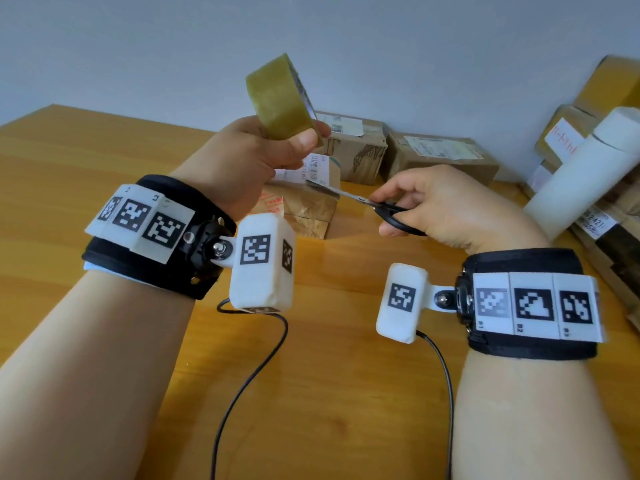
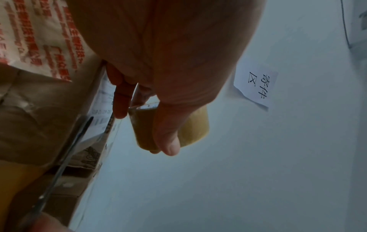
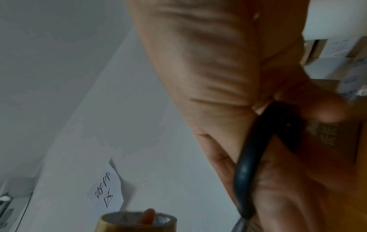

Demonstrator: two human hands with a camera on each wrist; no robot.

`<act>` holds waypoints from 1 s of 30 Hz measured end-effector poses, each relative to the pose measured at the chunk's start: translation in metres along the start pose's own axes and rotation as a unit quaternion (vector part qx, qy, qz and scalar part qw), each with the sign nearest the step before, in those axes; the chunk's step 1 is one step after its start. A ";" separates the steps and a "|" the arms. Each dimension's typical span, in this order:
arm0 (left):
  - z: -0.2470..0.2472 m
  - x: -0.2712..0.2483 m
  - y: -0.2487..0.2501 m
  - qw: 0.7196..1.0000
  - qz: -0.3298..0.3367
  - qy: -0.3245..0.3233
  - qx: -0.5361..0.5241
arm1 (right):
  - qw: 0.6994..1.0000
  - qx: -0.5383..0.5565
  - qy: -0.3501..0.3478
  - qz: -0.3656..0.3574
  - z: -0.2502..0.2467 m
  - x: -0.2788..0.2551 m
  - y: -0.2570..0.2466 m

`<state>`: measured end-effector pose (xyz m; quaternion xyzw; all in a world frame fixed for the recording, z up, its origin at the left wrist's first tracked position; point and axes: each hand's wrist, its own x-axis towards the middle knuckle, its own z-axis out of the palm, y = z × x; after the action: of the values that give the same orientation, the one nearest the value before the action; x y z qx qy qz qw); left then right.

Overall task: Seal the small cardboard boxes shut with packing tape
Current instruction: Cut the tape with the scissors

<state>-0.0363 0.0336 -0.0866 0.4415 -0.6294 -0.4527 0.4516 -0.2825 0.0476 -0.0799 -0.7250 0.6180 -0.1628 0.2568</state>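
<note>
My left hand (image 1: 277, 147) holds a roll of yellowish packing tape (image 1: 280, 98) raised above the table, thumb on its outer face and fingers through the core; the roll (image 2: 190, 128) and thumb show in the left wrist view, and the tape roll (image 3: 137, 222) sits at the bottom of the right wrist view. My right hand (image 1: 429, 206) grips black-handled scissors (image 1: 381, 207), the blades pointing left over a small cardboard box (image 1: 304, 209) with a white label and red print. In the right wrist view the scissors handle (image 3: 250, 157) loops around my fingers.
Two more taped cardboard boxes (image 1: 356, 147) (image 1: 436, 157) stand against the wall behind. A stack of parcels (image 1: 609, 216) and a white foam roll (image 1: 588, 174) fill the right side. The wooden table (image 1: 104, 161) spreads to the left and front. Two black cables (image 1: 249, 375) trail from the wrist cameras.
</note>
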 end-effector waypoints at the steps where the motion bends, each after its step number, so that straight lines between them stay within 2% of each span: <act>1: -0.003 0.000 0.000 1.000 -0.003 -0.001 -0.003 | 1.000 0.005 -0.007 0.005 0.001 0.000 0.001; 8: -0.008 0.002 -0.003 0.998 0.001 -0.013 -0.065 | 0.999 0.037 -0.029 0.016 0.006 -0.001 -0.004; 12: -0.009 0.003 -0.005 0.995 -0.003 -0.018 -0.100 | 0.999 0.037 0.000 0.038 0.003 -0.003 -0.004; 16: -0.008 0.005 -0.007 0.992 -0.008 -0.018 -0.122 | 0.993 -0.061 0.079 0.058 0.005 0.001 -0.002; 18: -0.008 0.006 -0.007 0.992 -0.010 -0.017 -0.128 | 0.992 -0.055 0.089 0.075 0.004 0.000 -0.001; 24: -0.008 0.007 -0.010 0.992 0.001 -0.022 -0.127 | 0.971 -0.126 0.060 0.197 0.006 -0.004 0.002; 30: -0.007 0.009 -0.012 0.993 -0.002 -0.020 -0.120 | 0.955 -0.172 -0.059 0.234 0.005 0.001 -0.014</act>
<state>-0.0295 0.0216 -0.0952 0.3757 -0.5789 -0.5346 0.4877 -0.2675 0.0487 -0.0761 -0.6017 0.7727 0.0534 0.1952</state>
